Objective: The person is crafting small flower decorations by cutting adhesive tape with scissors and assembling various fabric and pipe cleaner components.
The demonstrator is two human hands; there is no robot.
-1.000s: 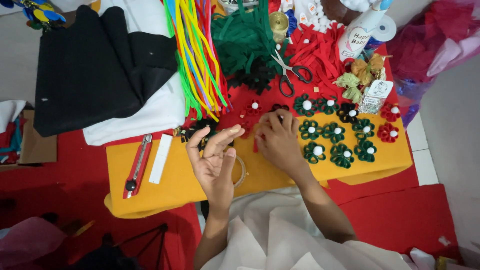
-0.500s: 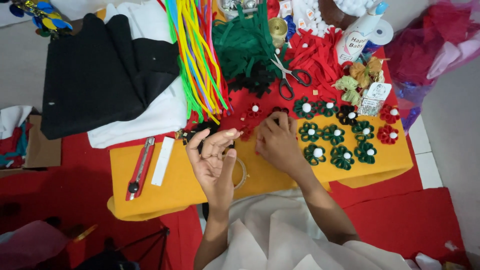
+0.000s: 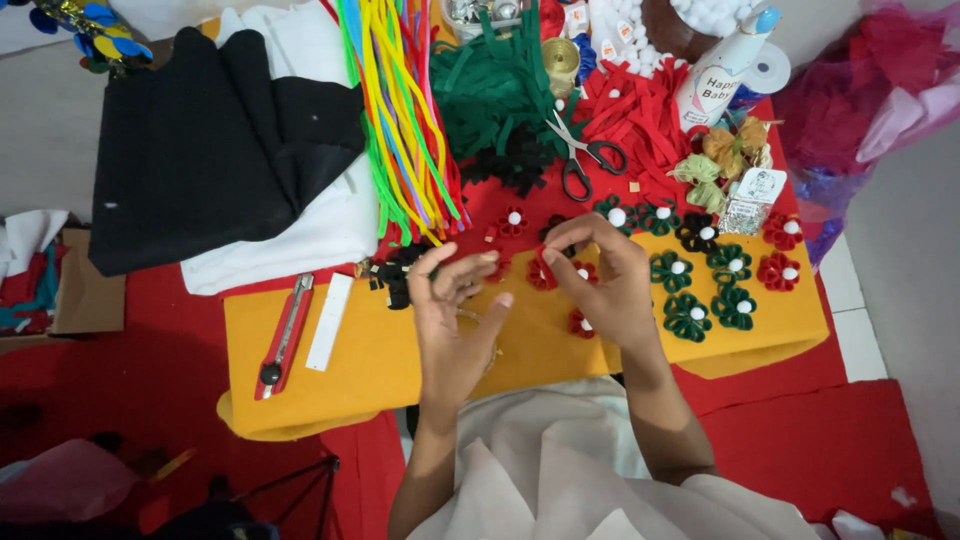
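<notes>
A white squeeze bottle [image 3: 718,72] with a blue cap and a pale printed label lies at the far right. Just below it, a small clear packet [image 3: 752,197] with a white card header rests on the red cloth.

I see the utility knife [image 3: 283,338] lying left of my hands, the felt flowers [image 3: 700,275] right, and the scissors [image 3: 580,158] behind them.

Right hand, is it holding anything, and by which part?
The right hand pinches a small red felt flower by its edge between thumb and fingertips.
</notes>
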